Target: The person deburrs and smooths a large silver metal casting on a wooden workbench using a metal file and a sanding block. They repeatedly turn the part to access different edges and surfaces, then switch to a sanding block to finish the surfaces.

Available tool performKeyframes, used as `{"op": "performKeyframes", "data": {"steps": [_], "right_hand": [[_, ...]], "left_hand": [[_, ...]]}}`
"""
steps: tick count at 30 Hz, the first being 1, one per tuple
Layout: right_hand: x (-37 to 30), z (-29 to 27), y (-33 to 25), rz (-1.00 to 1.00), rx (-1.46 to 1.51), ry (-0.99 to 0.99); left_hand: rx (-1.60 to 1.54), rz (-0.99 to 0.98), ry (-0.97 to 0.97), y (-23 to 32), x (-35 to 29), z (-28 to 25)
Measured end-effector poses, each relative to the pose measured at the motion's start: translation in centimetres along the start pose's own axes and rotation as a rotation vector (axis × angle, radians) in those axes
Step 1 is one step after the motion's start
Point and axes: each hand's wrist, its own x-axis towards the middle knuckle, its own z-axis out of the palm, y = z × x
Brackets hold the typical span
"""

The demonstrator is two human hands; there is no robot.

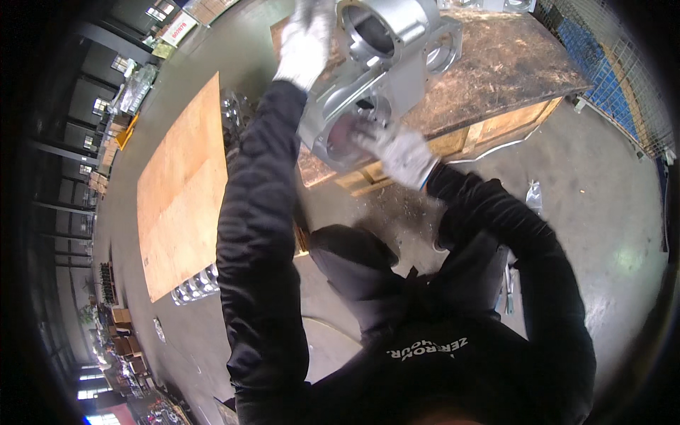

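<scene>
A large silver metal casting [404,81] with several round openings stands on the crate top in front of me. My left hand [308,46], in a white glove, is at the casting's far left side; its fingertips run to the picture's upper edge, so their grip is unclear. My right hand [407,154], also gloved in white, reaches to the casting's near round opening. Motion smears its fingers. A reddish blurred patch [345,138] shows in that opening beside the fingertips; I cannot make out what it is.
The casting rests on a worn brown wooden crate [506,67]. A plywood sheet [185,191] lies to the left over shiny metal parts [196,285]. Wire mesh caging [616,64] stands at the far right. A clear plastic bag [533,197] lies on the floor at right.
</scene>
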Motion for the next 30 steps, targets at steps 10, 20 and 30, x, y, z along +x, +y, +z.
{"op": "performKeyframes", "data": {"steps": [10,20,30], "right_hand": [[0.1,4.7,3.8,0.017,-0.302,-0.251],[1.4,7.6,-3.9,0.526,0.632,0.191],[-0.1,6.6,0.5,0.167,0.061,-0.108]], "left_hand": [[-0.507,-0.14,0.026,7.0,-13.5,-1.7],[-0.449,-0.108,0.151,5.7,-13.5,0.8],[-0.562,-0.044,0.096,5.3,-13.4,0.8]]}}
